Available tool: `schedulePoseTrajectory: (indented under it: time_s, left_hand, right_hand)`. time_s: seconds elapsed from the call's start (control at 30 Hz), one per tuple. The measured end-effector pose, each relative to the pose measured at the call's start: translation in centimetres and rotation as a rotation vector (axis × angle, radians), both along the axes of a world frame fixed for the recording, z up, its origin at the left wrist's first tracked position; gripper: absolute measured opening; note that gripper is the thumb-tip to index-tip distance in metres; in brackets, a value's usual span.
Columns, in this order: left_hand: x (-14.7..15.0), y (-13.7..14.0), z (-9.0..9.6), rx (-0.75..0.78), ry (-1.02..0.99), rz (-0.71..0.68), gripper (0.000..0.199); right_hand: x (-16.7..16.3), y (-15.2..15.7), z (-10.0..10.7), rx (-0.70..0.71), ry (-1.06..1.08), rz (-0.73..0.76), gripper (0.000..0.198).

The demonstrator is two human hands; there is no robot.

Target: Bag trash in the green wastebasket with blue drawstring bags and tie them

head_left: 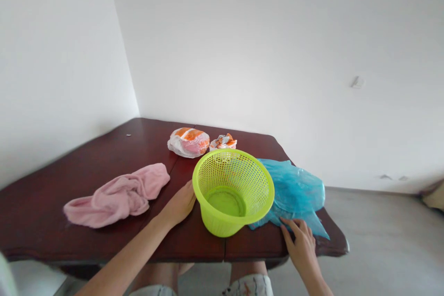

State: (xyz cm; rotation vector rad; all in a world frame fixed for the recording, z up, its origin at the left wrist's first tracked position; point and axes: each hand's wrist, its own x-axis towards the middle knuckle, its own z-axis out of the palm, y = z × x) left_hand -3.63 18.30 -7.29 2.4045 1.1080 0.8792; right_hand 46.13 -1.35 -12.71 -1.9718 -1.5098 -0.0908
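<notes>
A lime-green plastic basket (225, 226) with meshed sides stands near the table's front edge, and nothing lies inside it. My left hand (181, 204) is closed against its left side, with the fingertips hidden behind the rim. To the basket's right a crumpled blue plastic bag (294, 189) lies spread on the table, partly hidden by the basket. The thumb and forefinger of my right hand (300, 240) pinch the bag's near edge.
On the dark red table (118, 148), a pink cloth (118, 196) lies bunched at left. Behind the basket sit an orange-and-white plastic bundle (189, 142) and a smaller crumpled wrapper (224, 142). White walls (222, 55) rise at the table's back and left.
</notes>
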Motion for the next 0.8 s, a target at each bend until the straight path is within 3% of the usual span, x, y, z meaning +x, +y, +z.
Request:
schedulePoseTrajectory:
  time_s: [0.13,0.2,0.3,0.37,0.43,0.57,0.7,0.8]
  left_hand:
    - [-1.8,-2.2,-2.1,-0.029,0.108,0.098,0.056]
    - [-2.2,-3.2,-2.5,-0.029,0.136,0.129,0.052]
    - [-2.4,-4.0,-2.3,-0.019,0.134,0.155,0.046]
    - [-2.3,-4.1,-2.0,-0.015,0.126,0.177,0.045]
    - [-2.1,-4.2,-1.8,-0.018,0.117,0.201,0.045]
    - [-1.9,-4.5,-1.3,-0.053,0.106,0.208,0.045]
    - [-2.0,-4.8,-0.8,-0.081,0.096,0.193,0.043]
    - [-2.0,-4.8,-0.9,-0.087,0.106,0.187,0.043]
  right_hand:
    - [1.1,3.7,3.9,0.142,0.222,0.097,0.050]
    - [1.0,6.2,7.2,0.272,0.279,0.045,0.051]
    - [0.6,10.2,13.4,0.463,0.163,0.010,0.048]
    - [0.3,12.4,17.8,0.307,0.008,0.189,0.041]
    - [0.1,14.0,22.0,0.316,-0.080,0.264,0.039]
    - [-0.3,14.9,29.2,0.744,-0.198,0.113,0.044]
    - [-1.3,13.9,34.6,0.750,-0.376,0.157,0.046]
    - [-1.8,11.8,36.4,0.887,-0.403,0.083,0.052]
